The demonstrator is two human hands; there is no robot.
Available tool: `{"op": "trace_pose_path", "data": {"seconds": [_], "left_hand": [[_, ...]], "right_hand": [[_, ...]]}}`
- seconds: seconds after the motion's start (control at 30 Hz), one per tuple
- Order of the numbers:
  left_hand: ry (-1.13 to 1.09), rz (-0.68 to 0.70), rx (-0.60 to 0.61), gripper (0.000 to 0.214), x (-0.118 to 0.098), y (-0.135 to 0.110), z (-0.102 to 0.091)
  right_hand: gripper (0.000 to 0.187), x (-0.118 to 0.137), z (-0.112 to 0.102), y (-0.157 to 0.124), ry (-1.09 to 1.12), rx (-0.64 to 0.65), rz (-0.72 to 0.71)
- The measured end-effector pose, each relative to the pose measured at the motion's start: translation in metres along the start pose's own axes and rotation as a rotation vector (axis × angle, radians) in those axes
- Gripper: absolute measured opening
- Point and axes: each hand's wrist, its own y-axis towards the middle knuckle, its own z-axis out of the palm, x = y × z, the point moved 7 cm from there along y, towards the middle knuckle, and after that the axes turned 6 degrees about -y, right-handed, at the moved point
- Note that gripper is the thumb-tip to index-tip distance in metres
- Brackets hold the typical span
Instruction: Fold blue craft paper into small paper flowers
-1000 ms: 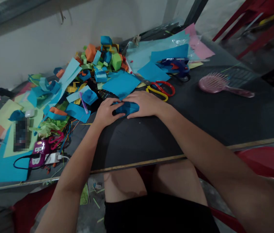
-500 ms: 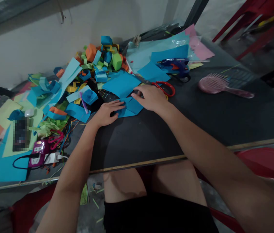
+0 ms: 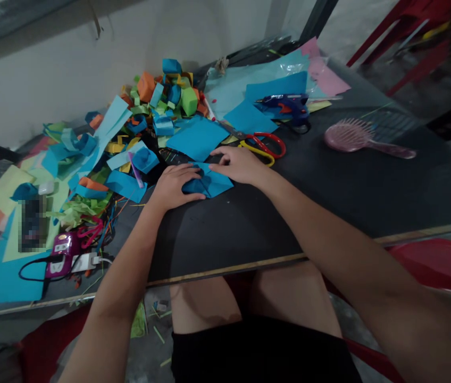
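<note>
A folded piece of blue paper [image 3: 216, 183] lies on the dark table under both my hands. My left hand [image 3: 175, 186] rests over its left part, fingers stretched across the top and thumb along the near edge. On the upper right side, my right hand [image 3: 240, 166] has its thumb on the paper. Its index finger is apart from the thumb, and the other fingers are bent and partly hidden. Just behind the folded piece is a flat blue sheet [image 3: 197, 138]. Scissors with red and yellow handles [image 3: 267, 146] lie beyond my right hand.
Colourful folded paper pieces [image 3: 157, 98] are heaped at the back. To the right are a blue glue gun [image 3: 289, 106] and a pink hairbrush [image 3: 347, 135]. A purple device [image 3: 64, 252] with cables sits at the left front. Red chairs [image 3: 436, 260] stand around the table.
The blue paper's folds and outline look different, with a crease now showing between my hands. My left hand has slid slightly right over it, and my right hand has shifted slightly left.
</note>
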Motion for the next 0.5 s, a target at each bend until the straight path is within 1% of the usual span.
{"op": "trace_pose_path", "data": {"seconds": [0.07, 0.13, 0.2, 0.27, 0.3, 0.37, 0.43, 0.5], "left_hand": [[-0.005, 0.001, 0.006, 0.057, 0.001, 0.000, 0.000], [0.001, -0.004, 0.001, 0.057, 0.003, 0.000, 0.001], [0.019, -0.012, -0.011, 0.052, 0.003, -0.001, 0.001], [0.035, -0.007, -0.013, 0.042, 0.003, -0.001, 0.001], [0.040, 0.001, -0.014, 0.037, 0.002, -0.001, 0.001], [0.050, 0.016, -0.026, 0.029, 0.001, -0.001, 0.000], [0.064, 0.011, -0.061, 0.025, 0.003, -0.001, -0.002], [0.091, -0.006, -0.111, 0.023, 0.006, -0.001, -0.005]], "right_hand": [[0.042, 0.003, 0.000, 0.000, 0.082, 0.028, -0.026], [0.042, 0.005, 0.001, 0.001, 0.171, 0.085, -0.069], [0.044, 0.006, 0.004, 0.001, 0.206, 0.157, -0.127], [0.041, 0.007, 0.003, 0.001, 0.160, 0.184, -0.229], [0.037, 0.007, 0.001, 0.000, 0.105, 0.174, -0.291], [0.030, 0.008, -0.004, -0.001, -0.039, 0.112, -0.396], [0.024, 0.010, -0.010, -0.003, -0.172, 0.024, -0.457], [0.021, 0.013, -0.013, -0.005, -0.245, -0.022, -0.509]]}}
